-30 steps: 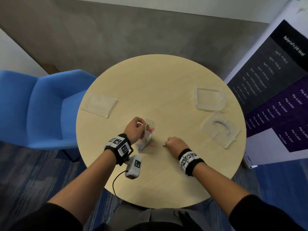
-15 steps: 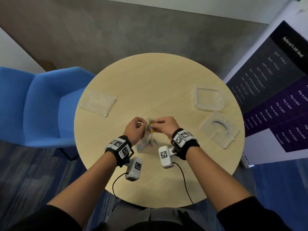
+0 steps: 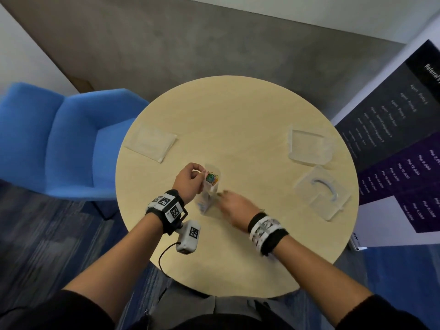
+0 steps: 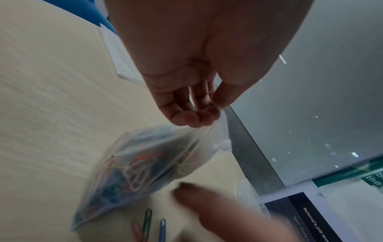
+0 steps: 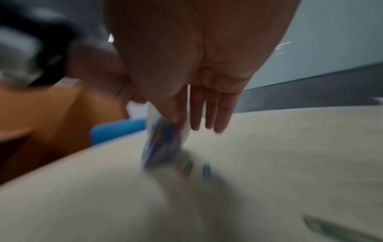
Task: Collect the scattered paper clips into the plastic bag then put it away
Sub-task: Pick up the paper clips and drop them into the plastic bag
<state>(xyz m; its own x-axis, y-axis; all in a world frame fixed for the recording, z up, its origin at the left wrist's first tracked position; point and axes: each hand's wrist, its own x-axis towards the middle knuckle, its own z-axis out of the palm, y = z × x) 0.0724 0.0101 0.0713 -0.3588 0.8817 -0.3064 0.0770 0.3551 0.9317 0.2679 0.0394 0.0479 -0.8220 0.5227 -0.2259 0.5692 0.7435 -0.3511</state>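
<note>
On the round wooden table (image 3: 238,129), my left hand (image 3: 190,178) pinches the rim of a small clear plastic bag (image 3: 207,197) between thumb and fingers (image 4: 194,114) and holds it upright. Several coloured paper clips (image 4: 136,170) lie inside the bag. My right hand (image 3: 232,204) is blurred, low over the table just right of the bag, with its fingers (image 5: 207,113) straight and holding nothing. A green clip (image 4: 147,223), a blue clip (image 4: 162,229) and a pink one (image 4: 136,230) lie loose on the table below the bag.
A flat clear bag (image 3: 151,144) lies at the table's left. Two clear plastic containers (image 3: 309,147) (image 3: 323,191) sit at the right. A blue chair (image 3: 59,144) stands on the left, and a dark printed banner (image 3: 392,139) on the right.
My right hand came up from the table to the bag's mouth, then dropped back down to the table beside the bag. The left hand has kept hold of the bag.
</note>
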